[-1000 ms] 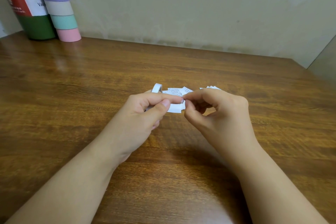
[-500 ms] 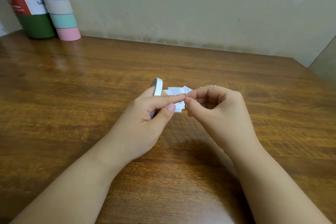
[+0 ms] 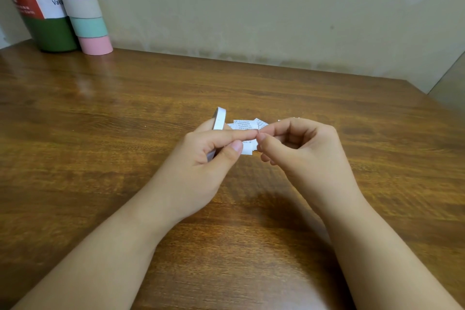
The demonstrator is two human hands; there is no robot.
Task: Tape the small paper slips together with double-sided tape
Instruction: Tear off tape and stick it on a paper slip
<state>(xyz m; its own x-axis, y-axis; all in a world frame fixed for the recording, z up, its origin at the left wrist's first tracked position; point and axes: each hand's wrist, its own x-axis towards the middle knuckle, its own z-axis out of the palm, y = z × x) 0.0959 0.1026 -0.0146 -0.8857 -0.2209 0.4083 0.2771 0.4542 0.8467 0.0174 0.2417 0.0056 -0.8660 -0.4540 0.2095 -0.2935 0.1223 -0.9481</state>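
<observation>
My left hand point(image 3: 203, 158) holds a thin white roll of double-sided tape point(image 3: 219, 118) upright, its rim sticking up behind my knuckles. Its thumb and forefinger also pinch a small white paper slip point(image 3: 247, 148). My right hand point(image 3: 302, 151) meets the left fingertip to fingertip, with thumb and forefinger pinched at the slip's right edge. Whether a tape end lies between those fingers is hidden. Behind both hands, several printed paper slips point(image 3: 242, 124) lie in a loose pile on the wooden table point(image 3: 125, 113).
A dark green cylinder point(image 3: 37, 7) with a red and white label stands at the far left corner, next to a tall pastel-banded tube point(image 3: 83, 7). A pale wall runs along the table's back edge, and the table's right edge angles off at the far right.
The tape roll has tilted up so more of its rim shows above my left hand. Both hands have stayed pinched together at the slip, shifting only slightly.
</observation>
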